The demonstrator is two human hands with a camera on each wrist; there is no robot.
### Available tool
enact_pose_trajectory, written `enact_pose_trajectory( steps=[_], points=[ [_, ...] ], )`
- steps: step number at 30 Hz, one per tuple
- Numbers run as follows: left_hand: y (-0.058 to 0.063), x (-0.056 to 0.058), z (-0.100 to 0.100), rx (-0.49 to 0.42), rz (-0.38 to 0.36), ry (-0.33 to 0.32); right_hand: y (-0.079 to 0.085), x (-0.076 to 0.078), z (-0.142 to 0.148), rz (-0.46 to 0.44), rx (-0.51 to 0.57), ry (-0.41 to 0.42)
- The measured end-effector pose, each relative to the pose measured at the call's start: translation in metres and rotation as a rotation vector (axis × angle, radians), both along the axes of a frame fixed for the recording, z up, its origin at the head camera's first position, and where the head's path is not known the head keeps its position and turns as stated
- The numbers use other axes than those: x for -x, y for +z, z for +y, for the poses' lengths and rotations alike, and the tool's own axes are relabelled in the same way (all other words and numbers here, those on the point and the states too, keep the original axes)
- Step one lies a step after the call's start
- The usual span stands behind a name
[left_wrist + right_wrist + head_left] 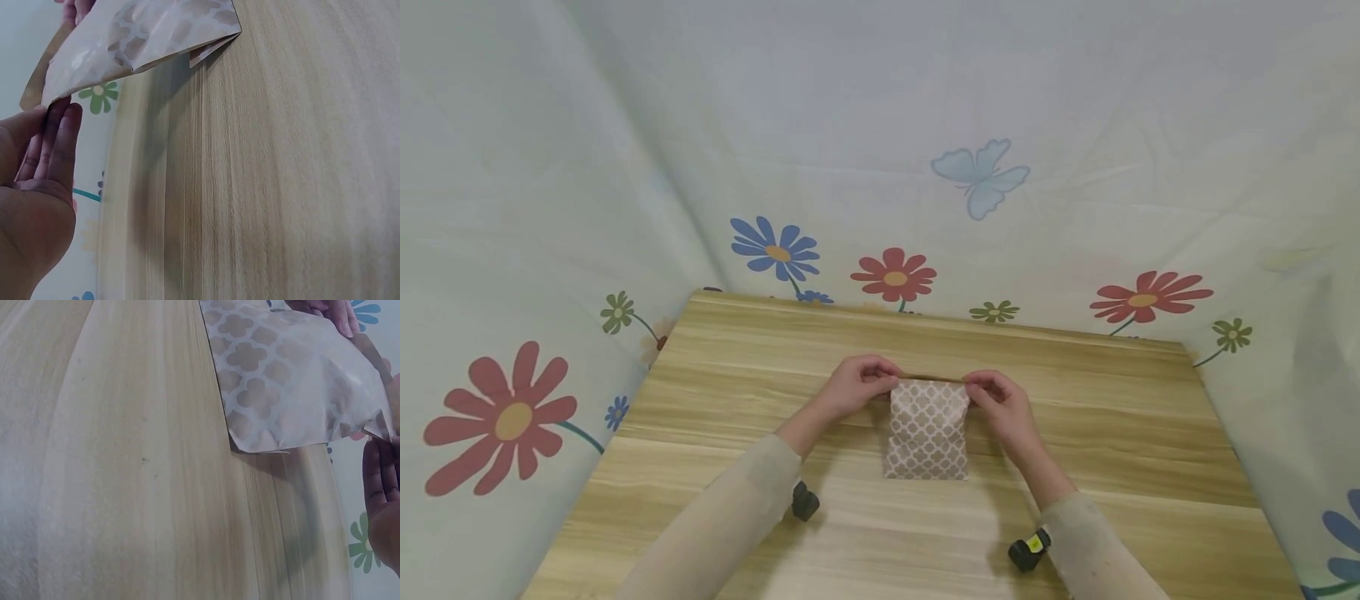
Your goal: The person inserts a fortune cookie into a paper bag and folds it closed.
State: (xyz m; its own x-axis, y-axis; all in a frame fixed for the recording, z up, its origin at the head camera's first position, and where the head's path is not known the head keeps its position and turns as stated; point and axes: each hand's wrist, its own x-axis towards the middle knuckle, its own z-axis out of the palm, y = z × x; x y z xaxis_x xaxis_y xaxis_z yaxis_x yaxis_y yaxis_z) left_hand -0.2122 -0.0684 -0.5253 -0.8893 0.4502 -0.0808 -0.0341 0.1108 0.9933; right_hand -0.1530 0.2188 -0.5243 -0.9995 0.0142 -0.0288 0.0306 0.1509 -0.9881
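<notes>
A small paper bag with a brown and white lattice print is held by its top edge, its bottom end at the wooden table. My left hand pinches the top left corner between thumb and fingers; in the left wrist view this hand grips the bag's edge. At the opposite top corner, my right hand pinches the paper the same way. The right wrist view shows the bag's printed side bulging, with the right hand at its corner. A brown strip shows along the mouth; the inside is hidden.
The wood-grain table spreads under both arms. Behind it and at its sides hangs a pale cloth printed with flowers and a butterfly. Dark wrist devices, one on the left and one on the right, jut inward from the sleeves.
</notes>
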Motion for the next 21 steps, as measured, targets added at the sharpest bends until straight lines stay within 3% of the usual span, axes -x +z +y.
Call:
enact_pose_trajectory(
  steps=[10,21],
  points=[
    [0.0012,-0.001,-0.0029,0.011,0.009,-0.016,0.0007,-0.0008,-0.0024,-0.02,0.011,-0.001],
    [0.0006,-0.0002,-0.0058,0.005,-0.004,-0.027,0.0007,0.001,0.0008,0.017,-0.009,0.028]
  ],
)
